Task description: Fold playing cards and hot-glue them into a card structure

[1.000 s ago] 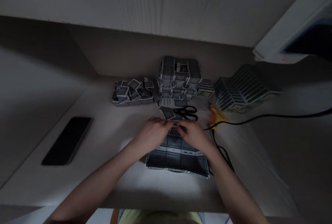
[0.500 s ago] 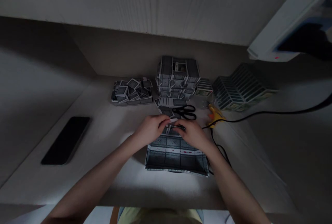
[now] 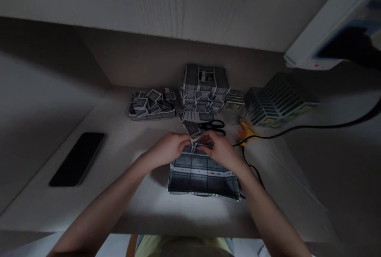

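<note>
My left hand (image 3: pixel 172 147) is closed in a pinch on a small white paper strip (image 3: pixel 195 140). My right hand (image 3: pixel 218 147) is at the strip's other side, thumb and fingers apart; whether a fingertip touches the strip is hard to see. Just below both hands sits a grey patterned card box (image 3: pixel 204 175), its inside facing me. Behind the hands lie black-handled scissors (image 3: pixel 212 126) and a few loose grey cards with white borders (image 3: pixel 190 126).
Farther back stand a grey card structure (image 3: pixel 205 88) and a tray of loose cards (image 3: pixel 153 104). To the right are a yellow glue gun (image 3: pixel 247 132) with a black cable and stacked green cards (image 3: pixel 279 100). A phone (image 3: pixel 77 159) lies left; a shelf (image 3: pixel 178 6) overhangs.
My left hand has shifted slightly left. My right hand's fingers have spread and lifted a little, and the white strip now shows tilted between the hands.
</note>
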The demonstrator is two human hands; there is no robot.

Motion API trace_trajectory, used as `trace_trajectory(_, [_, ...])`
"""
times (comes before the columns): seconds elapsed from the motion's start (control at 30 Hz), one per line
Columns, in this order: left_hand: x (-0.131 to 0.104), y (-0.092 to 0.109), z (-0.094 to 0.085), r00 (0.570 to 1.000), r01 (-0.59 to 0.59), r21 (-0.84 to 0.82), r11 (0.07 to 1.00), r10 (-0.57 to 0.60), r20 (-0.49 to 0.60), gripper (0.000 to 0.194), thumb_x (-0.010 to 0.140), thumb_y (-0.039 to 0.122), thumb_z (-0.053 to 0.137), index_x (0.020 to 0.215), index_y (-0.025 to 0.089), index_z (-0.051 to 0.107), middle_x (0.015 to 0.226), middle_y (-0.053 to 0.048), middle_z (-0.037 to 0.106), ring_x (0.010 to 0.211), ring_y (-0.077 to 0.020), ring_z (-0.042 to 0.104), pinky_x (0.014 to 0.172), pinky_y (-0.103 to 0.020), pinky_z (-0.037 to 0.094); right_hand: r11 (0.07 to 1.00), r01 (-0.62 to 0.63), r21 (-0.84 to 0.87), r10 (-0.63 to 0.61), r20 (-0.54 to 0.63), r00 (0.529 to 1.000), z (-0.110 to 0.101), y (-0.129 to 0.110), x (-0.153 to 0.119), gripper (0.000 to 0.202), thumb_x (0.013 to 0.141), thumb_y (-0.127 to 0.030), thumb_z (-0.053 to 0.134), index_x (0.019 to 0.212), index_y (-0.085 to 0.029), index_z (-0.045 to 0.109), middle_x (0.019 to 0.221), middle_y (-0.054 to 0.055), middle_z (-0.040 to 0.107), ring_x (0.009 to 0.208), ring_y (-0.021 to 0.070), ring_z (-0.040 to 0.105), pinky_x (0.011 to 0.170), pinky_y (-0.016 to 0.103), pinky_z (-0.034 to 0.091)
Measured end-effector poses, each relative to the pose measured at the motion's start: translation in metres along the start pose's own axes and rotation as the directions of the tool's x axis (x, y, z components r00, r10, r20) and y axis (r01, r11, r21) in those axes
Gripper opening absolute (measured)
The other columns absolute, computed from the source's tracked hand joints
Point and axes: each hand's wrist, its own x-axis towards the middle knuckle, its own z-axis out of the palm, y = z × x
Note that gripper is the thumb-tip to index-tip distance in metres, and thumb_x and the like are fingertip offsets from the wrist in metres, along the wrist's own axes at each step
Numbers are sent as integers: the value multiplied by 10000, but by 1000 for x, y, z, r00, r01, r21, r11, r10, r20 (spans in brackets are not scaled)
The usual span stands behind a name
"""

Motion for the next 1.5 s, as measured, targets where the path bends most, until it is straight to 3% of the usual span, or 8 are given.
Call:
trace_trajectory(0.23, [-1,6,0,999,0,92,996,-4,41,278,834,167,393,942,190,648,849,-43,689,737,-138,618,640,-209,424,981,-61,-181,50,-69,996,-1,0,-1,184,685,-349,665,683,-180,592,670,18,655,606,154,583,558,242,384])
trace_trajectory(0.63, [-1,-4,7,999,31,-36,999,-30,15,294,812,124,392,956,183,641,877,-23,694,772,-118,623,658,-193,429,985,-93,-144,86,-56,995,-2,-6,-2,158,678,-311,680,633,-175,613,617,1,648,548,124,544,525,220,339])
trace_trajectory(0.9, [-4,2,5,999,43,64,997,-43,7,277,818,146,398,921,191,652,817,-34,692,726,-134,619,630,-207,421,991,-69,-112,66,-35,997,-2,-3,-2,161,706,-313,652,641,-174,607,617,-1,640,554,122,539,524,216,338])
trace_trajectory(1.03, [-3,2,13,998,4,103,995,3,-70,243,845,234,415,935,216,640,852,-24,691,741,-146,623,658,-226,427,994,-25,-108,26,6,1000,-2,0,-2,147,731,-327,625,708,-183,640,669,6,661,587,130,556,544,221,350])
trace_trajectory(1.13, [1,0,19,981,-26,1,1000,26,-191,245,857,246,408,975,216,620,895,-14,688,787,-137,625,696,-219,440,993,-29,-117,32,20,999,-3,2,-3,165,743,-348,608,752,-193,666,695,12,675,592,135,567,557,228,361])
trace_trajectory(1.3, [2,4,0,911,-12,-37,999,-4,-412,278,872,306,388,1044,207,581,941,-12,678,804,-130,619,706,-218,451,991,-44,-129,49,34,998,-4,1,-3,209,747,-392,596,755,-198,674,696,21,682,625,148,591,574,230,380])
trace_trajectory(1.37, [-3,9,-13,930,-18,127,992,63,-362,259,863,297,402,1019,225,596,920,-10,678,790,-135,619,713,-230,442,993,-43,-107,48,49,998,-5,1,-4,211,756,-392,587,771,-202,679,717,23,689,648,151,603,582,228,392])
trace_trajectory(1.5, [-11,24,-30,995,-13,505,863,62,-80,210,815,246,445,777,184,642,744,-46,662,682,-182,609,629,-283,418,997,-28,-69,33,71,997,-4,2,-3,192,779,-356,567,807,-213,692,769,25,701,709,162,625,630,240,421])
